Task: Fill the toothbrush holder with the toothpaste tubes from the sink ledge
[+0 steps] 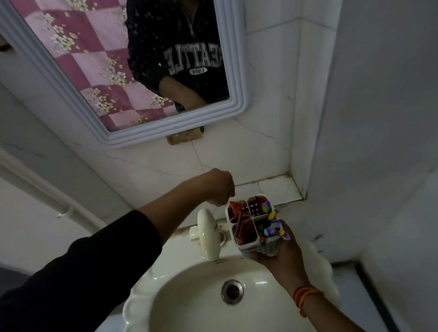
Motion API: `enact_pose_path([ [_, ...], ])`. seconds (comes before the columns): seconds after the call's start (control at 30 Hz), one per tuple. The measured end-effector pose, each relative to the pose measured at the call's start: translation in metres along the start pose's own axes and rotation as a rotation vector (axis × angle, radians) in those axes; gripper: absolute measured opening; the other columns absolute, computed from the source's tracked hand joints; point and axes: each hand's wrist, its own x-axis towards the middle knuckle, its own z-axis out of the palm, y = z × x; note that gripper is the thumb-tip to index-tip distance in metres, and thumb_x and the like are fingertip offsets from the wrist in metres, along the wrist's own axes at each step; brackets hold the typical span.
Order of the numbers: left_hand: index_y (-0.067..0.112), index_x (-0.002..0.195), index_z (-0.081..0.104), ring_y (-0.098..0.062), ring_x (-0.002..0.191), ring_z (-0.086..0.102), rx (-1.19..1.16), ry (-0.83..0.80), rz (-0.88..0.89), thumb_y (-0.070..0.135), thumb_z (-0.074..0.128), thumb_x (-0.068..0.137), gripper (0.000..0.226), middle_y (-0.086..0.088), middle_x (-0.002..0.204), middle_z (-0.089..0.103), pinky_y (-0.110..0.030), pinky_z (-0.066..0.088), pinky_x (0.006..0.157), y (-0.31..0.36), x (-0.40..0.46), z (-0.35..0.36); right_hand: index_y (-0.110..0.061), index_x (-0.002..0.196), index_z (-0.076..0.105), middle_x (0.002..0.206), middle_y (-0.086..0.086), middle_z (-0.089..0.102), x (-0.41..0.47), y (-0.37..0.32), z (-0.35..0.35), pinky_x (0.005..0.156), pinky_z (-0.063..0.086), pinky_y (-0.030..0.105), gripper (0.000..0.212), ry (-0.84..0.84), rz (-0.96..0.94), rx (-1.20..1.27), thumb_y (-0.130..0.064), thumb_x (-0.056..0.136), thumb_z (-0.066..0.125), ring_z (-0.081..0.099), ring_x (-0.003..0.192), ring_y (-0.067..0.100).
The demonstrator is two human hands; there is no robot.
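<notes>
My right hand (283,254) grips the underside of a white four-compartment toothbrush holder (268,248), tilted over the basin's back right. Red toothpaste tubes (243,232) stand in its two left compartments. Purple-patterned items (273,222) stick out of the right side. My left hand (217,187) hovers just above the holder's back left corner, fingers pinched downward at the rim; whether it holds anything is hidden.
A cream basin (194,299) with a metal drain (232,291) lies below, its cream tap (208,236) to the left of the holder. The tiled ledge (275,188) runs behind, a framed mirror (131,69) above, and a wall corner at right.
</notes>
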Motion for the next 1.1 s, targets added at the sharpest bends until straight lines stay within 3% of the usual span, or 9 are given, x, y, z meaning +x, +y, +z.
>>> enact_pose_path([
  [0.17,0.002,0.114,0.071,-0.023,0.096,0.065,0.088,-0.091,-0.035,0.009,0.062,0.09,0.027,-0.008,0.102,0.071,-0.025,0.052,0.072,0.005,0.022,0.021,-0.036,0.129,0.058,0.12,-0.021,0.068,0.003,0.003,0.0,0.095,0.056,0.015,0.087,0.003,0.02,-0.053,-0.015,0.057,0.1,0.06,0.11,-0.02],
  [0.27,0.007,0.097,0.069,-0.023,0.096,0.064,-0.055,-0.002,-0.071,0.025,0.059,0.093,0.021,-0.005,0.099,0.07,-0.037,0.055,0.093,0.01,0.025,0.016,-0.027,0.143,0.055,0.12,-0.018,0.067,0.007,0.001,-0.006,0.097,0.056,0.028,0.088,0.066,0.025,-0.11,-0.018,0.066,0.096,0.065,0.115,0.003],
  [0.33,0.006,0.103,0.074,-0.024,0.103,0.064,-0.228,0.071,-0.102,0.032,0.058,0.094,0.032,-0.009,0.105,0.071,-0.038,0.053,0.098,0.013,0.026,0.008,-0.017,0.146,0.053,0.116,-0.009,0.07,0.02,-0.003,-0.015,0.092,0.051,0.025,0.085,0.116,0.006,-0.158,-0.012,0.071,0.092,0.062,0.108,0.01],
  [0.43,0.011,0.113,0.078,-0.024,0.105,0.069,-0.547,0.17,-0.178,0.031,0.064,0.087,0.036,-0.009,0.108,0.077,-0.035,0.057,0.094,0.022,0.032,-0.001,-0.018,0.146,0.055,0.119,0.003,0.076,0.054,-0.014,-0.035,0.088,0.05,0.025,0.081,0.119,-0.009,-0.201,-0.014,0.073,0.091,0.068,0.107,0.019],
  [0.57,0.004,0.083,0.076,-0.022,0.087,0.071,-0.929,0.193,-0.304,0.034,0.068,0.056,0.041,-0.01,0.086,0.074,-0.034,0.062,0.09,0.034,0.057,-0.012,-0.017,0.144,0.057,0.12,0.005,0.076,0.097,-0.016,-0.055,0.09,0.057,0.033,0.084,0.134,-0.001,-0.28,-0.027,0.069,0.092,0.07,0.108,0.026],
  [0.67,-0.001,0.102,0.072,-0.025,0.096,0.07,-1.143,0.187,-0.319,0.019,0.061,0.057,0.05,-0.018,0.108,0.072,-0.039,0.06,0.095,0.034,0.08,-0.017,-0.015,0.133,0.065,0.116,0.005,0.077,0.119,-0.008,-0.06,0.083,0.052,0.024,0.072,0.116,0.078,-0.29,-0.023,0.067,0.094,0.071,0.11,0.028],
  [0.77,-0.003,0.112,0.065,-0.029,0.103,0.068,-1.233,0.225,-0.321,0.014,0.057,0.059,0.056,-0.017,0.112,0.067,-0.038,0.06,0.091,0.031,0.098,-0.016,-0.012,0.136,0.063,0.122,0.007,0.075,0.132,-0.003,-0.058,0.089,0.05,0.025,0.077,0.143,0.107,-0.268,-0.017,0.066,0.095,0.069,0.115,0.028],
  [0.9,-0.001,0.087,0.062,-0.031,0.08,0.059,-1.196,0.271,-0.363,0.014,0.056,0.049,0.041,-0.018,0.084,0.058,-0.04,0.055,0.078,0.012,0.128,0.002,-0.007,0.142,0.056,0.133,0.013,0.068,0.141,-0.005,-0.053,0.101,0.051,0.035,0.081,0.155,0.133,-0.237,-0.011,0.069,0.093,0.062,0.125,0.031],
  [1.1,0.0,0.08,0.07,-0.029,0.082,0.066,-1.246,0.335,-0.378,0.009,0.064,0.062,0.022,-0.018,0.08,0.068,-0.044,0.057,0.096,0.021,0.095,0.0,-0.006,0.147,0.047,0.14,0.016,0.062,0.132,-0.014,-0.054,0.105,0.049,0.038,0.077,0.148,0.17,-0.259,-0.011,0.081,0.085,0.058,0.13,0.034],
])
